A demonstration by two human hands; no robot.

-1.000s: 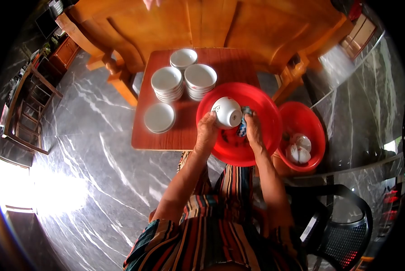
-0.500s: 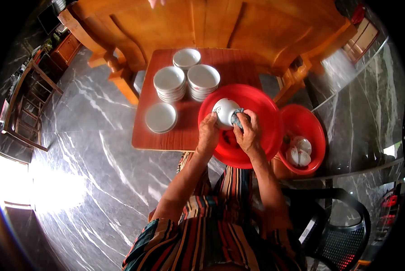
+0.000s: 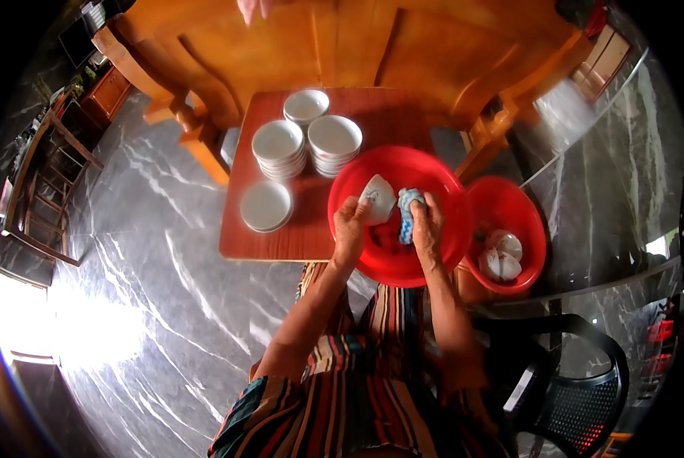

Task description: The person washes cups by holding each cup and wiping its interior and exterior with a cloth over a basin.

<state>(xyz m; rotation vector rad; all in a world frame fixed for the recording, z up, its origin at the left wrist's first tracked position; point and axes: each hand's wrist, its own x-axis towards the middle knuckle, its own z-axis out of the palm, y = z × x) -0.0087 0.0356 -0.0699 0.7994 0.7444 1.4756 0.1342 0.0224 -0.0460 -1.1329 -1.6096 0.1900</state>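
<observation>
While the striped clothes (image 3: 350, 404) fill the bottom of the view, a black chair (image 3: 582, 408) w/ small holes in its seat stands close by on the R side. Both arms reach fwd over the big red tub (image 3: 455, 210). L hand (image 3: 350, 229) pinches a white bowl (image 3: 378, 201) btwn thumb & fingers. The bowl is tipped over on a slant, w/ a small dark pic on its side, & it's up over the tub. R hand (image 3: 429, 225) is clamped on a blue & white cloth (image 3: 408, 208), all bunched up. Cloth is just beside the bowl; can't tell if they touch. Hands are apart, w/ bowl & cloth btwn them. Some dark stuff is down in the tub, too blurry to tell what.

Next to it on the R is a 2nd red tub (image 3: 521, 204) w/ a few white bowls (image 3: 501, 256) in it. On the L is a red-brown table (image 3: 311, 233). Near its L edge are flat white dishes (image 3: 266, 204); past them are 3 piles of white bowls, the L pile (image 3: 278, 149), the R pile (image 3: 334, 141) & the back pile (image 3: 306, 105). Behind the table is a big orange-brown wood bench (image 3: 350, 46).
</observation>
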